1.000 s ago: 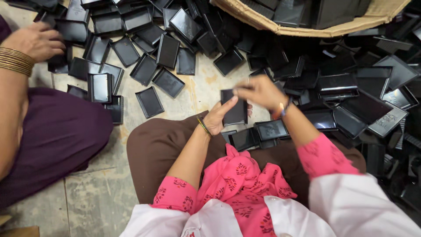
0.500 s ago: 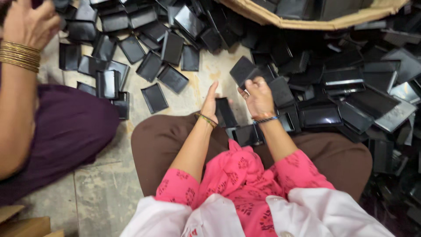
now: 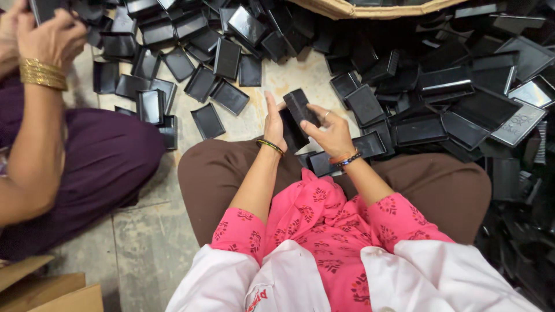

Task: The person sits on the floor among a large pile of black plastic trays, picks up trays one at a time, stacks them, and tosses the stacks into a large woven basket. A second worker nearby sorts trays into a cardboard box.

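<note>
A: hands status?
B: left hand and right hand both on one black plastic box, held over the lap. Right fingers pinch its right edge, left fingers lie flat along its left side.
A: rest of the stock?
B: more black trays lie on the floor beyond the box (loose pile, thicker to its right). Co-worker's hand with gold bangles far left of the box grips another piece.

A tray is gripped between left hand and right hand; loose trays are spread beyond the grip. A co-worker's hand is seen far left.
</note>
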{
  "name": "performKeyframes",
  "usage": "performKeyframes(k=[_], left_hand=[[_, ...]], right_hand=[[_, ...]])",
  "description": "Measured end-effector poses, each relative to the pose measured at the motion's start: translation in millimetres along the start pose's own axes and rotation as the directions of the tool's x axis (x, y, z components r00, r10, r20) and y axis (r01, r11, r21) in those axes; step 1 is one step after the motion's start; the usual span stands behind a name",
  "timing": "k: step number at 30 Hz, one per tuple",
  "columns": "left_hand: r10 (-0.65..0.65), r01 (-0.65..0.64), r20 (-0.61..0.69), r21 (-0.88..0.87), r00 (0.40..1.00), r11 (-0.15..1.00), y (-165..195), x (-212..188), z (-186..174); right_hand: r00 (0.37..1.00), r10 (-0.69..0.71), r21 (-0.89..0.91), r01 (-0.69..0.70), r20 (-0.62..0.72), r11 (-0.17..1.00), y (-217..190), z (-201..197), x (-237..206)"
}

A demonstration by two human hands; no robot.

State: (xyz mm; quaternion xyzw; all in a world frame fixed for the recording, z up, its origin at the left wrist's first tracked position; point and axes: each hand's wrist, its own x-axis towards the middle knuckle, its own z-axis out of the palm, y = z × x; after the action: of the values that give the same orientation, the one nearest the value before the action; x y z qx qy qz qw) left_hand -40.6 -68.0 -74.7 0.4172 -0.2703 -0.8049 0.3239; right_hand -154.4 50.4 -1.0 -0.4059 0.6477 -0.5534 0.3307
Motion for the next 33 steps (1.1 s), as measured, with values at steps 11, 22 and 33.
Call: performKeyframes(k=[11,22,33], left_hand=[[-0.017,0.019,0.047,-0.06,0.999,0.998,15.8,-3.5,9.1],[-0.059,0.064,0.047,-0.11,0.997,0.992,15.2,-6.2,12.6],[-0.192,0.145,-0.128,-0.307,0.973,0.941,-10.0,13.9,-4.1]], right_hand=[[0.991,-0.119,-0.25,0.102,-0.053,0.963,0.9,-1.0,-14.3],[0.997,-0.029,-0.274,0.047,0.069,0.961,0.4,7.8,-33.6],[0.873,-0.358,-0.507,0.484,0.331,0.713,16.1,7.5,-42.8]])
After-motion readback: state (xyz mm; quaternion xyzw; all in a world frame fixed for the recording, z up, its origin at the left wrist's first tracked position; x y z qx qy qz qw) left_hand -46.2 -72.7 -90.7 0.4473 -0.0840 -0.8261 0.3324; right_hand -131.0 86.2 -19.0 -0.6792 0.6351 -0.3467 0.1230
